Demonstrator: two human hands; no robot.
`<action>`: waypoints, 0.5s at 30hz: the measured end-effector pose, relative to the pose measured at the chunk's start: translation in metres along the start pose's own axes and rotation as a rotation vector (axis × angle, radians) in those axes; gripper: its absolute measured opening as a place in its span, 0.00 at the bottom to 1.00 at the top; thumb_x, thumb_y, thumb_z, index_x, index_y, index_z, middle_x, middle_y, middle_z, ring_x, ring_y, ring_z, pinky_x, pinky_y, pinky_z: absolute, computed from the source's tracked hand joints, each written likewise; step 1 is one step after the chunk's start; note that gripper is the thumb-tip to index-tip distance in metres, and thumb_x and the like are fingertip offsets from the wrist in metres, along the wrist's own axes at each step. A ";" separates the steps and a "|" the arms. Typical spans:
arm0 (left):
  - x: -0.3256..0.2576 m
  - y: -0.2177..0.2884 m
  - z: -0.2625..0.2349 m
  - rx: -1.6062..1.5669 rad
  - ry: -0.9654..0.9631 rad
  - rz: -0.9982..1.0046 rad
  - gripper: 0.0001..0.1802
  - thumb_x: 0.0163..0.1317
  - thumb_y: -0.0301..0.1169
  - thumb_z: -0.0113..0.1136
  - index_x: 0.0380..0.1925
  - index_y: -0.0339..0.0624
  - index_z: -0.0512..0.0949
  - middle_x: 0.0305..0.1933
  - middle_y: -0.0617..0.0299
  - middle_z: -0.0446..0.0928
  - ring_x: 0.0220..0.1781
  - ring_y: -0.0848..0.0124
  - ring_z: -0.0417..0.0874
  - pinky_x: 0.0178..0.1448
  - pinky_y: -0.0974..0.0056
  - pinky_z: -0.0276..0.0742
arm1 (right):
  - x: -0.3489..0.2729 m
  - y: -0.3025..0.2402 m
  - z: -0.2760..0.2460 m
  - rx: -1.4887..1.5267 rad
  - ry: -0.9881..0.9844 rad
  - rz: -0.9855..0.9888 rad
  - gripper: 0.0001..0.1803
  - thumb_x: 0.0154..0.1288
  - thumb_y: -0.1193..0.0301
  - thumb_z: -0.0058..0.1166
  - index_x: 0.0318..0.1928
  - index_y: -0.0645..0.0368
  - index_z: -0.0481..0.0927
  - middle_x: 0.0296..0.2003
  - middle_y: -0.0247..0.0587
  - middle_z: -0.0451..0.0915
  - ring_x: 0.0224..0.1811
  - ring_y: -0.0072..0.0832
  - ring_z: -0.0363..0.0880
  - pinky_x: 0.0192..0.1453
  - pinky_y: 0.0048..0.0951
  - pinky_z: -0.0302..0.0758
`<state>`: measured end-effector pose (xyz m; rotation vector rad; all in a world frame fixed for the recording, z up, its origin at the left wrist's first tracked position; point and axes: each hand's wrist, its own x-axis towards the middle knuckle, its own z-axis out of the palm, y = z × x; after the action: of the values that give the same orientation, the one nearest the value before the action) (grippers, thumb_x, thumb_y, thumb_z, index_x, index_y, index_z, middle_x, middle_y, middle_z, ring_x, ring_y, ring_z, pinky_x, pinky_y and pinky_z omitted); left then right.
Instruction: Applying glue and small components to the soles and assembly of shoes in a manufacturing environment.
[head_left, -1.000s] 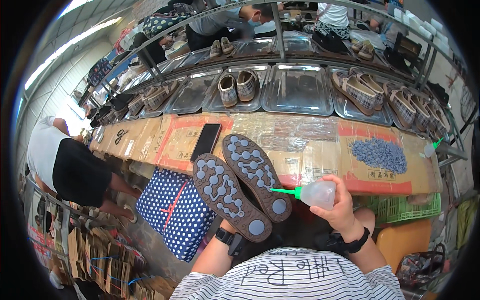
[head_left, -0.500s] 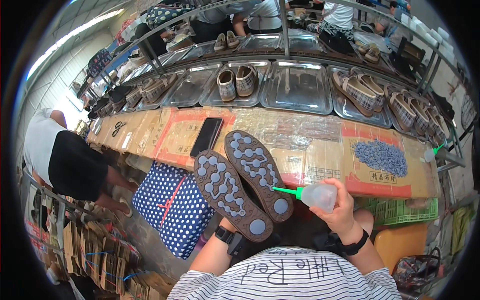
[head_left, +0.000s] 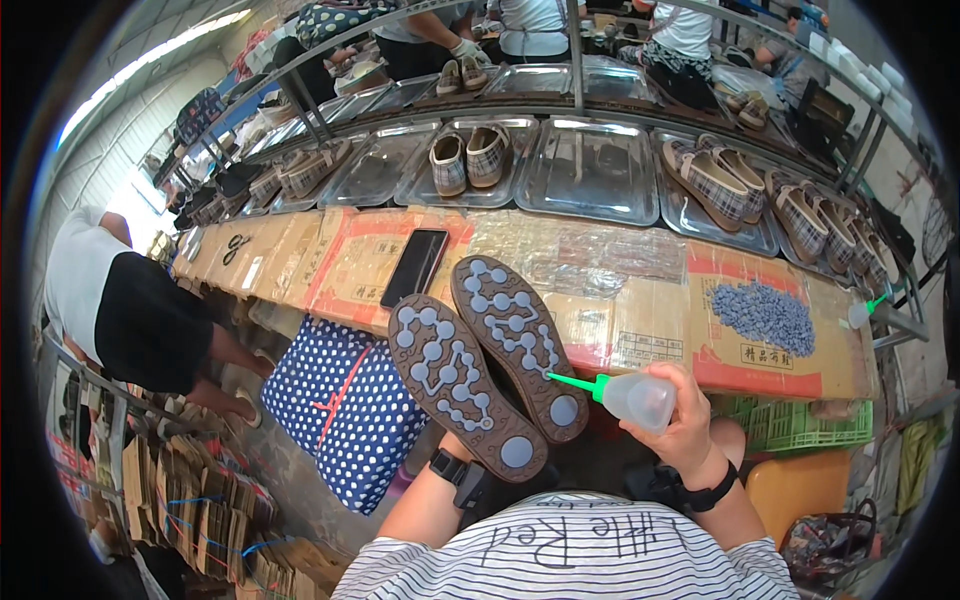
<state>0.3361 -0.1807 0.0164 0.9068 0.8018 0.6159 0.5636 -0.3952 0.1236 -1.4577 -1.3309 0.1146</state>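
Here — right hand [head_left: 684, 425] snug round a green-nozzled bottle [head_left: 640, 399], left hand [head_left: 455, 447] behind two upturned shoes [head_left: 440, 365] — its grip unclear.

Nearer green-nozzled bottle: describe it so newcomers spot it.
Find the long tan cardboard-topped table. Near its edge, the right hand holds a translucent green-nozzled bottle. Unlike the whitish green-tipped bottle at the table's right end, it is held.

soles [head_left: 465, 388] look matt, the bottle [head_left: 636, 400] smooth plastic, trays [head_left: 600, 192] glossy metal.

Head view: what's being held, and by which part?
Right hand grips the bottle by its body; left hand is mostly hidden behind the soles, hold unclear.
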 end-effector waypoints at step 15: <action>-0.010 0.000 -0.006 0.020 -0.006 0.014 0.17 0.68 0.29 0.59 0.55 0.40 0.74 0.55 0.64 0.77 0.54 0.70 0.79 0.57 0.64 0.76 | -0.002 -0.013 0.029 0.421 -0.139 0.079 0.41 0.48 0.71 0.78 0.61 0.61 0.68 0.52 0.47 0.76 0.52 0.33 0.79 0.56 0.32 0.77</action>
<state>0.3261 -0.1857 0.0173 0.9332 0.7981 0.6177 0.5352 -0.3819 0.1211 -1.1578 -1.2667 0.5251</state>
